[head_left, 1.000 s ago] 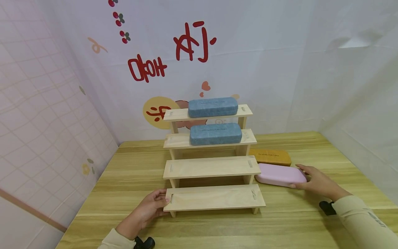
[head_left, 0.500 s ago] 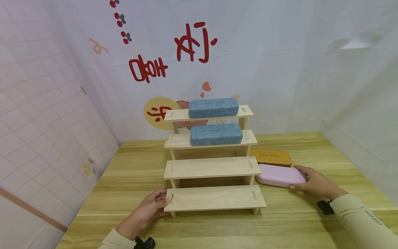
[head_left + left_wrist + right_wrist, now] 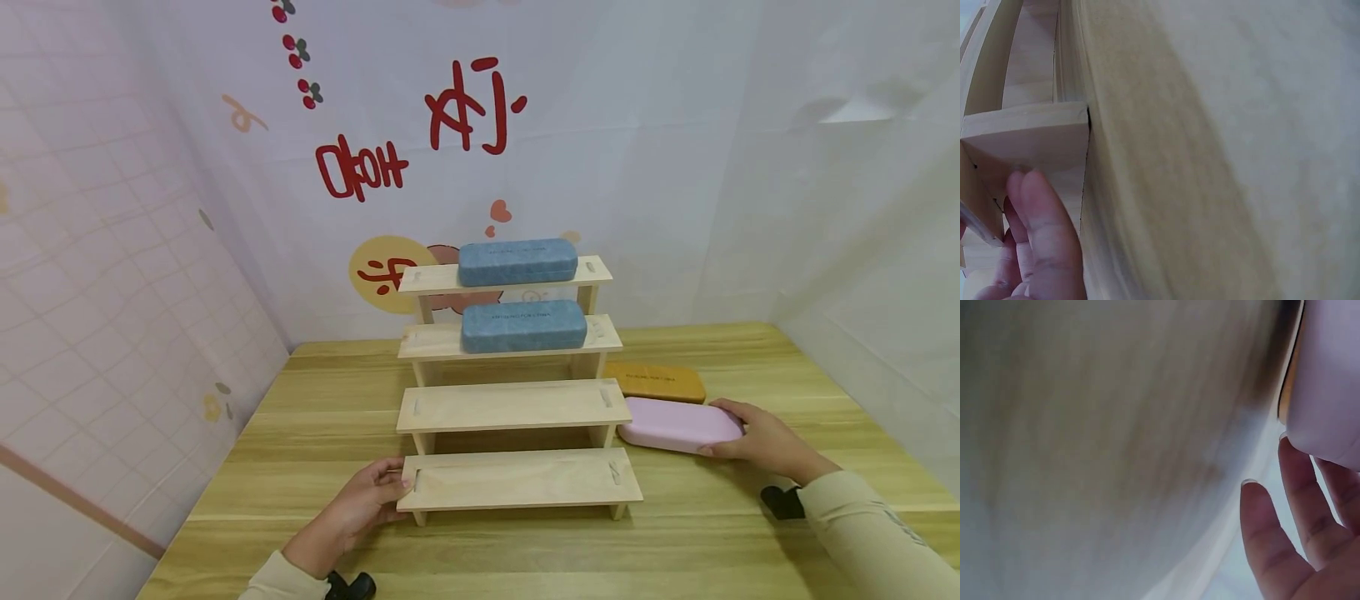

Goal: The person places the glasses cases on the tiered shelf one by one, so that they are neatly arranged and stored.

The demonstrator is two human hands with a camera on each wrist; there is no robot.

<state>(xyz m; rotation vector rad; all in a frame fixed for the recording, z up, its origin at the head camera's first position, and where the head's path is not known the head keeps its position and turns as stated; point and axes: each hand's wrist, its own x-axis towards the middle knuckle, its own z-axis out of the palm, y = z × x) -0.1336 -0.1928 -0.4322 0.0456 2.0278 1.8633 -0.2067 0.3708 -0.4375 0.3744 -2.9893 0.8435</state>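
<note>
A pale wooden stepped rack (image 3: pixel 517 479) stands mid-table. My left hand (image 3: pixel 360 504) grips the left end of its lowest step, thumb on top. In the left wrist view, fingers (image 3: pixel 1054 244) reach under the wooden board (image 3: pixel 1029 128). To the right of the rack, a pink glasses case (image 3: pixel 678 425) lies on the table, its left end close against the rack. My right hand (image 3: pixel 761 446) holds the case's right end between thumb and fingers. The right wrist view shows fingertips touching the end of the pink case (image 3: pixel 1332 381).
Two blue glasses cases, an upper one (image 3: pixel 517 262) and a lower one (image 3: pixel 523 326), lie on the top two steps. Behind the pink case is an orange glasses case (image 3: pixel 656 382), partly hidden by the rack. A printed white cloth (image 3: pixel 637 167) closes off the back of the wooden table (image 3: pixel 525 554).
The view has shifted very slightly. Both hands stay at the rack and the pink glasses case; the right forearm has edged a little to the left.
</note>
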